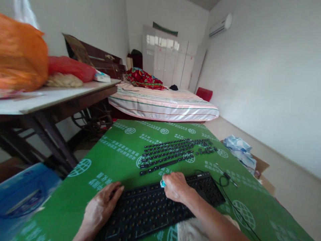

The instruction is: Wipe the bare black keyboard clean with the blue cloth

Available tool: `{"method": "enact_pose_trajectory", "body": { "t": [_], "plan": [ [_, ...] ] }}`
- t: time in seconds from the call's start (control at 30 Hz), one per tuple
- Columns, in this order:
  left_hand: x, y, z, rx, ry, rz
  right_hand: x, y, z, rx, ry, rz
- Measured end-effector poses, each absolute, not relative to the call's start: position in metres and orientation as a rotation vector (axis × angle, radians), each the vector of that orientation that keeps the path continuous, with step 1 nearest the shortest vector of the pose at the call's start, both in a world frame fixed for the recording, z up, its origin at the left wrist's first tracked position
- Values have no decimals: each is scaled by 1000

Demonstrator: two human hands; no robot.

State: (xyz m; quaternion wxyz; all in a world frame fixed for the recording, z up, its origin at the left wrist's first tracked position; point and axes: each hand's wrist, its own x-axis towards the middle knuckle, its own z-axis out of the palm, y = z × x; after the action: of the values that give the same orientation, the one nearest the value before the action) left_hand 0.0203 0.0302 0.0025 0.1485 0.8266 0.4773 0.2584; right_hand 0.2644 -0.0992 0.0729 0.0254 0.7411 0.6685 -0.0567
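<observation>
Across the green table's [75, 190] near end lies a black keyboard [142, 209], the left hand [101, 203] curled at its left end, whether gripping I cannot tell, the right hand [175, 186] pinching a small teal-and-white object [163, 183] over its far edge, rows of loose keycaps [173, 151] beyond.

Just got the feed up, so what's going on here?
A person's right hand holds a small teal-and-white item at a black keyboard base whose key positions look bare. The left hand is at the base's left end. Keycaps lie in rows on the green tabletop beyond it. I can't identify the item.
</observation>
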Motion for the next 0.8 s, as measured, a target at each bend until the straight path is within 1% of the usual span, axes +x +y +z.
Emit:
{"method": "enact_pose_trajectory", "body": {
  "t": [0.1,0.27,0.53,0.8],
  "plan": [
    [20,21,8,2341,1423,686,263,-100,70,2268,2112,-183],
    [20,12,11,2322,1420,723,262,-106,65,2320,2095,-220],
    [16,11,8,2331,1405,796,261,-110,60,2411,2073,-291],
    [14,15,5,2295,1411,769,266,-114,54,2479,2053,-355]
  ]
}}
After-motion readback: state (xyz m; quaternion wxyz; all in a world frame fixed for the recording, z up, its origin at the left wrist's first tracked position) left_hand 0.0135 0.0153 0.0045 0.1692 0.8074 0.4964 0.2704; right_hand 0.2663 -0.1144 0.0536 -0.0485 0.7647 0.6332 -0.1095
